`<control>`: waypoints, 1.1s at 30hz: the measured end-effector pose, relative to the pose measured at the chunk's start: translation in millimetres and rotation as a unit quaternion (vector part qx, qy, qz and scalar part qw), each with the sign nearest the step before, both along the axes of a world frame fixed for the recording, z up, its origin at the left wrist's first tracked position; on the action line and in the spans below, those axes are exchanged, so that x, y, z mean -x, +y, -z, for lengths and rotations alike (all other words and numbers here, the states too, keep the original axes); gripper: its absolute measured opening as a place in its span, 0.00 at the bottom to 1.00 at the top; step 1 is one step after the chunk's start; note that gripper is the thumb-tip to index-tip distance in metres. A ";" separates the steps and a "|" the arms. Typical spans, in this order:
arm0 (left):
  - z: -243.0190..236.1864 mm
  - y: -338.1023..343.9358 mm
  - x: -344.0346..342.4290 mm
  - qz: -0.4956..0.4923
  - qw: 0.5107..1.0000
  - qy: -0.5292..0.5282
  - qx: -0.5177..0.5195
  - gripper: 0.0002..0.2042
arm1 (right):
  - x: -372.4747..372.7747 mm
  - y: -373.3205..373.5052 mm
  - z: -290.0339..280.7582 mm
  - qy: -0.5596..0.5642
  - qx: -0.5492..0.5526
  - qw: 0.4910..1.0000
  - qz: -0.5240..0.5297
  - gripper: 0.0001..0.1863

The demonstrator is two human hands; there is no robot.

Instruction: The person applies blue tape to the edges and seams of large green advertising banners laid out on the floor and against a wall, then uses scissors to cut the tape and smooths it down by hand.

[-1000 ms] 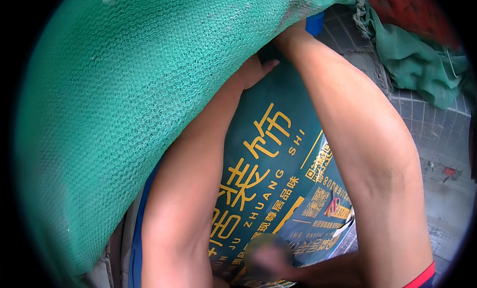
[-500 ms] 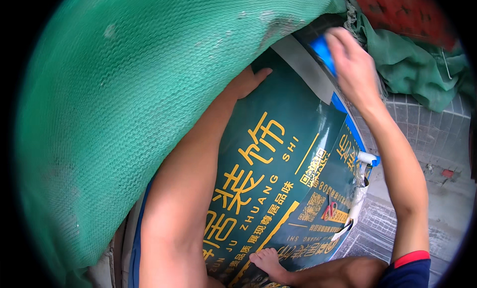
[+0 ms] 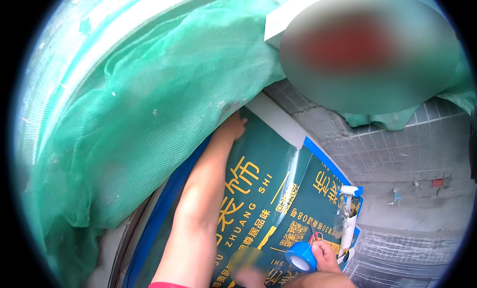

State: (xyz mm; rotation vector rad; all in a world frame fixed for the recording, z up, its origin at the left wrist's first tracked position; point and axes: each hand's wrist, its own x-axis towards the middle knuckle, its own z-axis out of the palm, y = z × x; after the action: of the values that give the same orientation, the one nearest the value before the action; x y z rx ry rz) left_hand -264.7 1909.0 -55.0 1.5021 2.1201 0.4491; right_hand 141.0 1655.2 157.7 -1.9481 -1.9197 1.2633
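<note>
A dark green printed sheet (image 3: 258, 191) with yellow lettering covers the surface below me. My left hand (image 3: 239, 127) lies on its far end, thumb stretched out, with some fingers hidden beside the green mesh netting (image 3: 164, 114). My right hand (image 3: 325, 257) is closed on a roll of blue tape (image 3: 301, 256) low over the near right part of the sheet. Just beyond that hand rest red-handled scissors (image 3: 316, 234). A plain grey strip (image 3: 278, 119) runs along the sheet's far edge, and blue tape (image 3: 325, 156) borders its right side.
Netting hangs over the left side. On the sheet's right edge lie a white tube (image 3: 349, 233), crumpled clear plastic (image 3: 342, 218) and a small white roll with blue ends (image 3: 351, 190). Grey tiles (image 3: 382, 144) lie beyond. A blurred patch hides the upper right.
My right hand has come from the far right edge down to the near right, bringing the blue tape. The left hand stays at the far end. The view has shifted, showing more netting.
</note>
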 end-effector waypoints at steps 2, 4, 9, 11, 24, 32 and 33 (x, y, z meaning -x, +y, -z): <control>18.9 -43.7 -7.9 -0.008 0.994 0.041 -0.105 0.37 | 15.2 1.3 -10.5 0.009 0.008 0.999 -0.036 0.12; 13.2 -106.3 -10.0 0.037 0.989 0.070 -0.127 0.37 | 32.1 7.6 -18.6 0.021 0.008 0.995 -0.094 0.11; -20.9 -333.4 12.3 0.072 0.996 0.057 -0.012 0.40 | 94.3 22.6 5.3 0.159 -0.001 0.959 -0.234 0.07; -19.8 -451.5 38.8 0.027 0.995 0.076 0.053 0.40 | 124.6 24.2 20.5 0.222 -0.014 0.918 -0.328 0.05; -56.8 -894.8 -115.6 -0.370 0.867 0.181 0.282 0.50 | 196.4 -98.6 48.3 0.235 0.195 0.851 -0.427 0.13; -49.7 -871.2 -203.1 -0.303 0.946 0.044 0.109 0.46 | 240.6 -199.4 30.8 0.067 0.360 0.746 -0.556 0.36; -48.0 -870.1 -223.3 -0.291 0.951 0.016 0.102 0.45 | 241.0 -203.9 26.0 0.057 0.376 0.735 -0.562 0.36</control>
State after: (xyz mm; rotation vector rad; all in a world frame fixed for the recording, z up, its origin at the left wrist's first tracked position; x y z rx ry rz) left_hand -41.4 1038.9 -7.0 0.7570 2.5320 0.3883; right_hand -100.0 1451.2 131.6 -0.5037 -2.8759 2.6634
